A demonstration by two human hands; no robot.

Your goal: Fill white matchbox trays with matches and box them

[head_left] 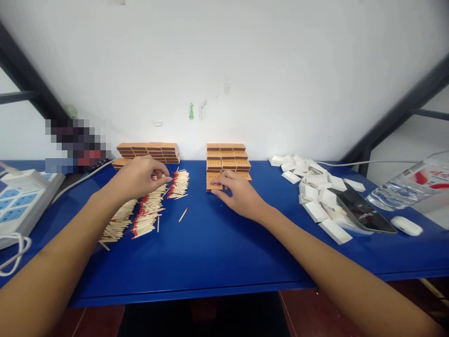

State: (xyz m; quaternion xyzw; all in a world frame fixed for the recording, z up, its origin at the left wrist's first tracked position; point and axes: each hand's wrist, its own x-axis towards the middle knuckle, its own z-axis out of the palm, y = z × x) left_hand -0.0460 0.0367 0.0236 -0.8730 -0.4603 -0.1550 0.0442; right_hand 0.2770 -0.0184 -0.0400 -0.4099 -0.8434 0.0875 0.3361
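Note:
My right hand grips a small orange matchbox at the front left of a stepped stack of matchboxes, its fingers on top and its thumb at the near edge. Part of that stack is hidden behind the hand. My left hand hovers over rows of loose red-tipped matches. Its fingers are curled, with index finger and thumb nearly meeting, and nothing shows between them. To its right are a smaller pile of matches and a single match on the blue table.
Another matchbox stack stands against the wall at the back left. White box trays lie heaped at the right, beside a phone, a white earbud case and a plastic bottle. A power strip sits far left.

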